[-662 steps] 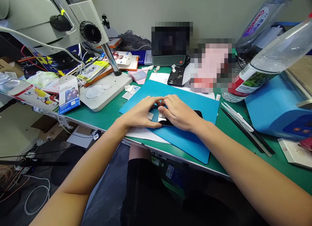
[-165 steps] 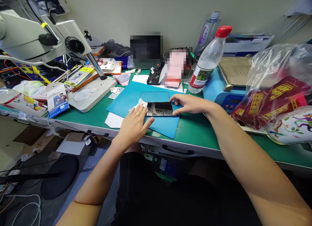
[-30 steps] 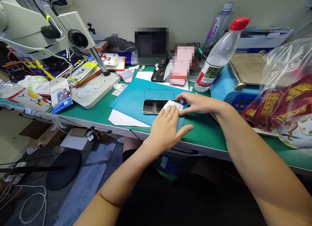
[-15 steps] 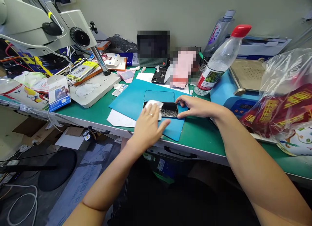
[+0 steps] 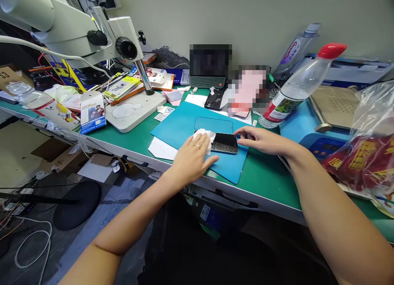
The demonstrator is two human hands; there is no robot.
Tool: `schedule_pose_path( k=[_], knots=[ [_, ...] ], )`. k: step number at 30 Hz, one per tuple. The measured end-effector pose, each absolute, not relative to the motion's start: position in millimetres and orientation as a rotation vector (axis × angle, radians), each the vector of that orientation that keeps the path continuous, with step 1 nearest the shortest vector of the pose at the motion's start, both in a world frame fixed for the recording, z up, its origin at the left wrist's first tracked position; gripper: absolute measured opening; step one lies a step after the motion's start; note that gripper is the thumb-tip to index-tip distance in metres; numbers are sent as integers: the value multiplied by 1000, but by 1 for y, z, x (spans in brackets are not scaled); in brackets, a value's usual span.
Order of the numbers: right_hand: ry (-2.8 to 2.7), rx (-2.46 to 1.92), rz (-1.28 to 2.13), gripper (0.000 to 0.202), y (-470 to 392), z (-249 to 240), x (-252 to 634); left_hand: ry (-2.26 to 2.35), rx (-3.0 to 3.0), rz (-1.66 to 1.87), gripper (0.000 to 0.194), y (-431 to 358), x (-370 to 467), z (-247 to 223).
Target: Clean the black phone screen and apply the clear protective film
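Observation:
A phone [image 5: 223,147] lies face up on a blue mat [image 5: 172,127], its dark screen reflecting the surroundings. My left hand [image 5: 191,158] presses a crumpled white tissue [image 5: 205,134] onto the phone's left end. The fingers are stretched over the tissue, with the thumb held apart. At the phone's right end is my right hand [image 5: 258,139], its fingers slightly bent and the thumb apart from them. The fingertips are at the phone's edge; firm contact cannot be made out. Just behind the phone lies a clear, dark-edged sheet [image 5: 213,124] of phone-like outline.
A microscope [image 5: 126,47] on a white base stands left. Behind the mat are a black phone [image 5: 214,99] and a blurred screen [image 5: 210,61]. To the right stand a red-capped bottle [image 5: 281,106], a blue heating device [image 5: 323,141] and a plastic bag [image 5: 363,153] holding red packets.
The whole view has shifted, so everything sits further right. My right thumb has moved closer to its fingers at the phone's end. My left hand stays on the tissue.

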State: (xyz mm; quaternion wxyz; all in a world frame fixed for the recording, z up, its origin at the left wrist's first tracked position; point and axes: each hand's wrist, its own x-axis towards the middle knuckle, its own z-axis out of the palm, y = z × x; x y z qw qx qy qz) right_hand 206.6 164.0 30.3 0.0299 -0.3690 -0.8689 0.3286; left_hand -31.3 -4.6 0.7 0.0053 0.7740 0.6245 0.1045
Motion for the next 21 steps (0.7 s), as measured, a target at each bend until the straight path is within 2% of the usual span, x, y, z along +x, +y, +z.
schedule_pose_path(
  k=[4, 8, 16, 18, 21],
  knots=[
    [-2633, -1147, 865, 54, 164, 25, 202, 1909, 2427, 260, 63, -10, -78, 5],
    [-2477, -1112, 560, 42, 168, 20, 197, 1749, 2465, 365, 44, 1, -113, 12],
    [-2617, -1118, 392, 50, 187, 27, 170, 1982, 2378, 266, 32, 33, -155, 35],
    [-2616, -1199, 431, 50, 186, 32, 163, 2038, 2329, 269, 34, 42, -157, 39],
    [-2595, -1287, 464, 47, 183, 37, 153, 2073, 2277, 348, 50, 56, -149, 43]
  ],
)
